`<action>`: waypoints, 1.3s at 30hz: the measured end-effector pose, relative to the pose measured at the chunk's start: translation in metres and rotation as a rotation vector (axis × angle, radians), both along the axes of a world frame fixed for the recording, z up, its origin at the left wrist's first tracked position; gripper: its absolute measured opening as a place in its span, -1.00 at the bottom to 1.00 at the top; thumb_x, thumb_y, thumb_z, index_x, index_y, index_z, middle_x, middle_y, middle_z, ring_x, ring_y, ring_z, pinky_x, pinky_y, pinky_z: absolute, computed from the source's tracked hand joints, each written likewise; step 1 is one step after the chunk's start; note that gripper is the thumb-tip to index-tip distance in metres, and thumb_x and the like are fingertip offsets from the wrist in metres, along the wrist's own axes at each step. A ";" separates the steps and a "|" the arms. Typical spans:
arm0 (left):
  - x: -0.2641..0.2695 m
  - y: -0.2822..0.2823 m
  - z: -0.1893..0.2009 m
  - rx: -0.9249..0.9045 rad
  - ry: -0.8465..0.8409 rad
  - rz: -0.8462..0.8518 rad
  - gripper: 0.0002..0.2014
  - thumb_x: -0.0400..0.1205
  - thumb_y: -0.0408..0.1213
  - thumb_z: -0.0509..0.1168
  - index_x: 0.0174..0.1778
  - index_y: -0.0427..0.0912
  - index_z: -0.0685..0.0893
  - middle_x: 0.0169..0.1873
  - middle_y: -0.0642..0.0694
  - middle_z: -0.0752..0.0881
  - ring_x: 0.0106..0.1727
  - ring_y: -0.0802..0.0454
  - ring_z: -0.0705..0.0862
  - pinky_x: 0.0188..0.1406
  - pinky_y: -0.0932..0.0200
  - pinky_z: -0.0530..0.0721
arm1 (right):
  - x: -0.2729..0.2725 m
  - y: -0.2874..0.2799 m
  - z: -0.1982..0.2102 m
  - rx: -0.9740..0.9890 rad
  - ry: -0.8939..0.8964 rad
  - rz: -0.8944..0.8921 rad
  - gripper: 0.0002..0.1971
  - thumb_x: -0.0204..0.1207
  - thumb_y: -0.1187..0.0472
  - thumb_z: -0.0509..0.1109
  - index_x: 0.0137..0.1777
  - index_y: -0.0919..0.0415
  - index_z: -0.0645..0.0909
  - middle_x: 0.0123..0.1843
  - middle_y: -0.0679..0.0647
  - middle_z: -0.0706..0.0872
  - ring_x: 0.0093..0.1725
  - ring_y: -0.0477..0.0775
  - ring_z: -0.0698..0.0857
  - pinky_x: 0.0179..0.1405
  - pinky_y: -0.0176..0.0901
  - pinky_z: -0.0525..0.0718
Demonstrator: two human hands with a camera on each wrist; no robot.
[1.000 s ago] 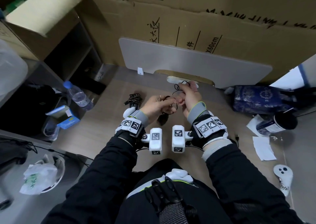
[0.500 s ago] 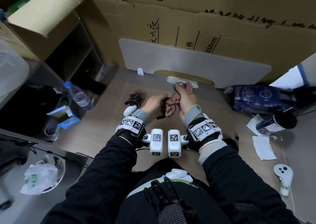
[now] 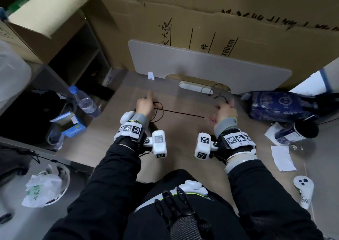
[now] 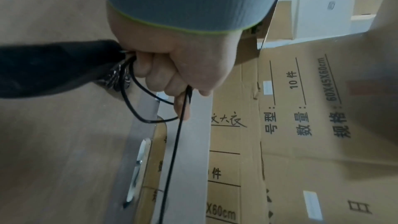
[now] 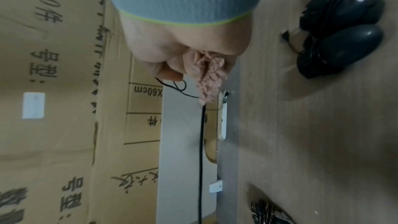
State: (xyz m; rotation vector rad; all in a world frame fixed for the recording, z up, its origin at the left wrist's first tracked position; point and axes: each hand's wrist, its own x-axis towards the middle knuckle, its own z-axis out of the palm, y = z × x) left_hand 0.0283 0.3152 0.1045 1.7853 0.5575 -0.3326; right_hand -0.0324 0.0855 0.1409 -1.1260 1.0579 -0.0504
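A wall of brown corrugated cardboard cartons [image 3: 238, 19], printed with black characters, backs one smooth grey panel [image 3: 211, 63] with rounded corners, standing at the far edge of a pale wood-grain surface [image 3: 183, 135]. Over that surface the person's two hands, which met at the centre half a second ago, are now drawn well apart, and one thin black cord [image 3: 183, 113] that hung slack in a tangle runs taut and straight between them. The left hand [image 3: 145, 106], on the left, has three fingers [image 4: 155, 67] curled tight round several loops of the cord and a dark soft bundle, while its forefinger points straight out toward the panel. The right hand [image 3: 224, 111], on the right, is closed into a fist around the cord's other end and one small pink fuzzy piece [image 5: 210, 77], from beneath which the cord emerges. One clear plastic water bottle [image 3: 84, 100] with a blue cap lies at the surface's left edge.
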 end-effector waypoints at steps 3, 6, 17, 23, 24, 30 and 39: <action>-0.008 0.003 0.001 -0.045 0.065 -0.135 -0.44 0.44 0.35 0.43 -0.32 -0.18 0.61 -0.48 -0.16 0.58 -0.69 0.05 0.32 -0.61 0.26 0.24 | 0.003 -0.002 -0.008 0.002 0.015 -0.028 -0.64 0.53 0.23 0.18 0.29 -0.09 0.54 -0.32 0.12 0.40 -0.77 0.02 0.43 -0.41 0.04 0.71; -0.022 -0.008 0.014 -0.024 0.195 -0.506 -0.36 0.34 0.47 0.46 -0.45 -0.02 0.36 -0.61 -0.01 0.32 -0.62 0.06 0.19 -0.54 0.14 0.10 | 0.010 0.009 0.008 -0.045 -0.046 -0.043 -0.74 0.47 0.15 0.33 0.14 -0.09 0.65 -0.15 0.09 0.61 -0.55 0.12 0.62 -0.35 0.16 0.79; -0.025 -0.014 0.019 -0.022 0.177 -0.721 -0.36 0.54 0.35 0.37 -0.59 -0.05 0.32 -0.69 0.00 0.32 -0.67 0.05 0.22 -0.62 0.22 0.17 | 0.015 -0.007 0.013 -0.110 -0.017 -0.211 -0.78 0.48 0.02 0.46 -0.19 0.18 0.64 -0.44 -0.01 0.62 -0.64 -0.04 0.53 -0.68 -0.38 0.39; -0.015 -0.026 0.038 -0.735 0.078 -0.260 -0.53 0.81 0.07 0.08 -0.36 -0.13 0.36 -0.52 -0.15 0.64 -0.61 0.04 0.52 -0.60 0.29 0.35 | 0.009 0.007 -0.008 -0.221 -0.026 0.010 -0.64 0.51 -0.01 0.36 0.21 0.17 0.66 -0.49 0.16 0.62 -0.64 0.11 0.56 -0.61 -0.25 0.53; -0.012 -0.026 0.039 -0.834 0.060 -0.240 -0.57 0.81 0.02 0.09 -0.31 -0.16 0.41 -0.29 -0.30 0.79 -0.44 -0.04 0.71 -0.51 0.29 0.51 | 0.008 0.011 -0.011 -0.231 -0.022 0.070 -0.64 0.50 0.00 0.35 0.23 0.17 0.63 -0.48 0.20 0.62 -0.65 0.13 0.55 -0.62 -0.23 0.53; -0.012 -0.037 0.041 -1.117 -0.098 0.042 -0.82 0.71 -0.25 0.21 -0.15 -0.26 0.56 0.19 -0.39 0.70 0.39 -0.37 0.66 0.47 -0.11 0.60 | 0.006 0.038 -0.012 -0.081 -0.080 0.275 -0.86 0.48 0.28 0.38 -0.22 0.06 0.50 -0.37 0.16 0.55 -0.68 -0.01 0.40 -0.61 -0.21 0.43; -0.028 -0.044 0.026 -0.447 0.093 -0.468 -0.13 0.61 0.54 -0.26 -0.18 0.01 0.83 -0.29 -0.03 0.77 -0.28 0.03 0.64 -0.18 0.05 0.43 | 0.012 0.059 0.021 0.128 -0.291 0.427 -0.78 0.66 0.11 0.33 -0.24 -0.03 0.48 -0.59 0.03 0.44 -0.61 0.07 0.53 -0.58 -0.22 0.58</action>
